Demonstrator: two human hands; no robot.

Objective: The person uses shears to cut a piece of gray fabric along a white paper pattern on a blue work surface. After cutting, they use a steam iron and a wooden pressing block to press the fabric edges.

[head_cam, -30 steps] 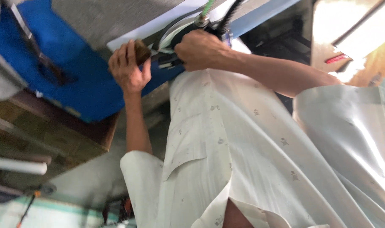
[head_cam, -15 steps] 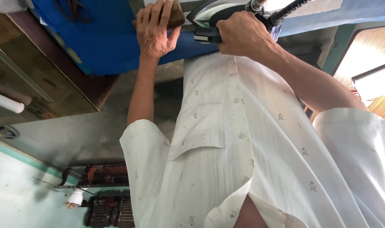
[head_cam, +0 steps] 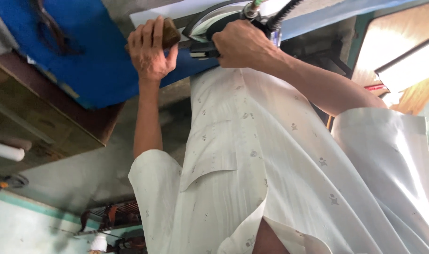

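My left hand (head_cam: 151,47) is closed around a small brown wooden block (head_cam: 171,32) at the edge of the blue-covered board (head_cam: 97,70). Just to its right, my right hand (head_cam: 242,44) grips the handle of a steam iron (head_cam: 210,26). The iron has a shiny sole and a dark cord and hose (head_cam: 285,11) rising from its back. It rests on a pale cloth (head_cam: 158,15) on the board. My white patterned shirt (head_cam: 271,164) fills the lower part of the view and hides what lies under my arms.
A dark wooden bench (head_cam: 59,117) supports the blue board at the left. A white pipe (head_cam: 5,151) sticks out at the far left. Grey floor (head_cam: 83,174) and some tools (head_cam: 111,216) lie below. A bright window frame (head_cam: 402,61) stands at the right.
Both hands keep their grips on the block and the iron. The view has swung, so the board and hands sit higher and larger in the frame than a second ago.
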